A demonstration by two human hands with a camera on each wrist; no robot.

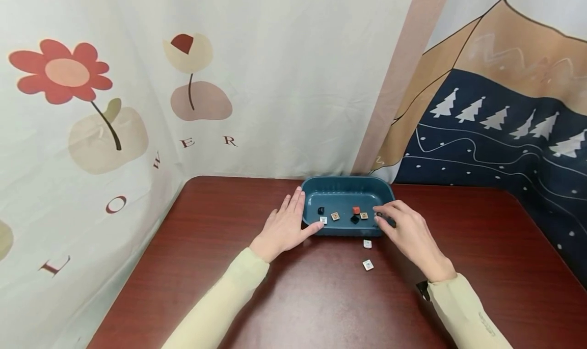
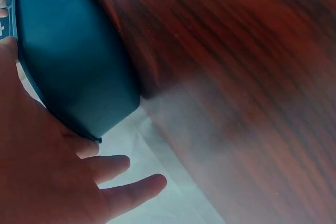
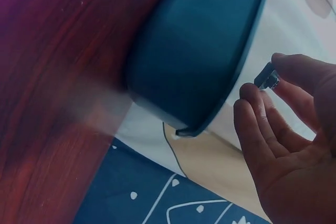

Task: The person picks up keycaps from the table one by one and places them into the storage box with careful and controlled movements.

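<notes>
A blue-green rectangular tray (image 1: 348, 232) stands at the back of the table. My left hand (image 1: 285, 225) rests on its left end, fingers straight, with the thumb over the near rim. Over the tray's right end, my right hand (image 1: 405, 229) pinches a small dark square piece (image 3: 268, 76) between thumb and fingertips, above rim level in the right wrist view. Inside the tray lie several small square pieces, among them a red one (image 1: 356, 210), a black one (image 1: 355, 219), a tan one (image 1: 335, 216) and a white one (image 1: 323, 220).
Two white square pieces, a nearer one (image 1: 368, 265) and a farther one (image 1: 367, 244), lie on the dark red wooden table (image 1: 302, 298) in front of the tray. A printed curtain (image 1: 284, 84) hangs along the table's back edge, close behind the tray.
</notes>
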